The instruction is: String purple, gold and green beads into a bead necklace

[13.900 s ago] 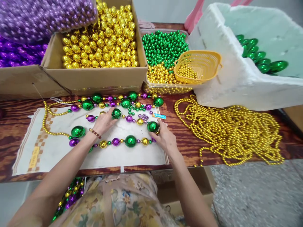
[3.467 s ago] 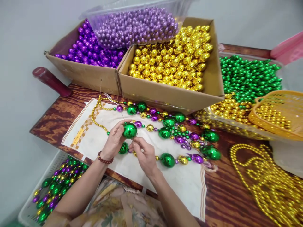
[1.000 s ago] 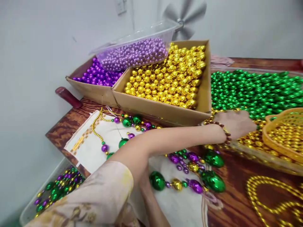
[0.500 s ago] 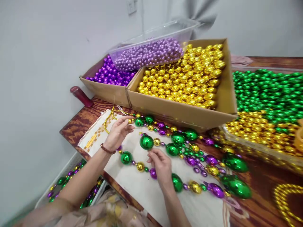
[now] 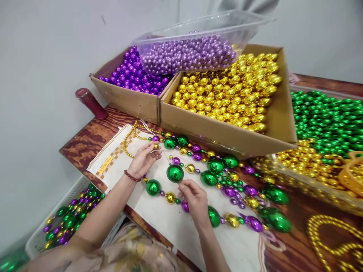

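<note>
My left hand [image 5: 144, 161], with a bead bracelet at the wrist, pinches a small gold bead [image 5: 155, 146] against a thin needle or thread over the white cloth [image 5: 167, 223]. My right hand [image 5: 195, 199] is pinched shut just below a large green bead [image 5: 175, 173] on the strand, holding something too small to name. The strand of green, gold and purple beads [image 5: 218, 177] loops across the cloth in several rows.
Cardboard boxes of gold beads [image 5: 227, 94] and purple beads [image 5: 133, 77] stand behind the cloth, a clear tub of small purple beads [image 5: 190, 53] on top. A tray of green and gold beads [image 5: 320, 124] is at right. A basket of finished strands [image 5: 70, 215] sits lower left, a red cylinder [image 5: 89, 102] by the wall.
One second ago my left arm reached right into the bead tray. It came back to the cloth and now pinches a gold bead at the strand's end, with my right hand beside the large green bead.
</note>
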Demonstrator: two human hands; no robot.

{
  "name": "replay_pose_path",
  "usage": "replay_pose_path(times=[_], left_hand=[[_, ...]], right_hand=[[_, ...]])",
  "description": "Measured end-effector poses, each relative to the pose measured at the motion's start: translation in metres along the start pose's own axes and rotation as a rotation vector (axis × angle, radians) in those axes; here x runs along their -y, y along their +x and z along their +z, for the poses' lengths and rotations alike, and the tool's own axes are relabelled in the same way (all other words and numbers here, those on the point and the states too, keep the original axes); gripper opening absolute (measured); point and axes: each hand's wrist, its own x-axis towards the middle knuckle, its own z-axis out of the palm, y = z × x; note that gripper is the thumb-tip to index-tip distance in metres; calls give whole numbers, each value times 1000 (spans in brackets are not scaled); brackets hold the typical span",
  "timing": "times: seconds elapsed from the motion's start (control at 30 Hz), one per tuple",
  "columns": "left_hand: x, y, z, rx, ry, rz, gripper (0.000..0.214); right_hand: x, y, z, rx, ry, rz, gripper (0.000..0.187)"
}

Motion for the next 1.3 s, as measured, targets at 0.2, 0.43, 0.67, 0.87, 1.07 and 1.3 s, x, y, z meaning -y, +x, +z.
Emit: replay_pose_path(times=[0.2,0.43,0.67,0.87,1.07,1.3], left_hand=[[9,0,-4,-7,-7,-26,25],[14,2,-2,-29,5,-60,20],[17,0,0,-38,32,-94,25],[20,4,-6,-51,96,-79,21],[15,-6,8,-106,284,124,22],[26,-8,89,442,1092,515,15]], right_hand=[[-1,-2,1,6,-3,18,28],[-2,-4,0,-44,7,24,25],[-7,-2,-3,-79,24,23,25],[-11,-5,-7,-108,39,8,27],[-13,-9,-5,-119,58,28,24],[-17,-5,3,-121,8,10,13]])
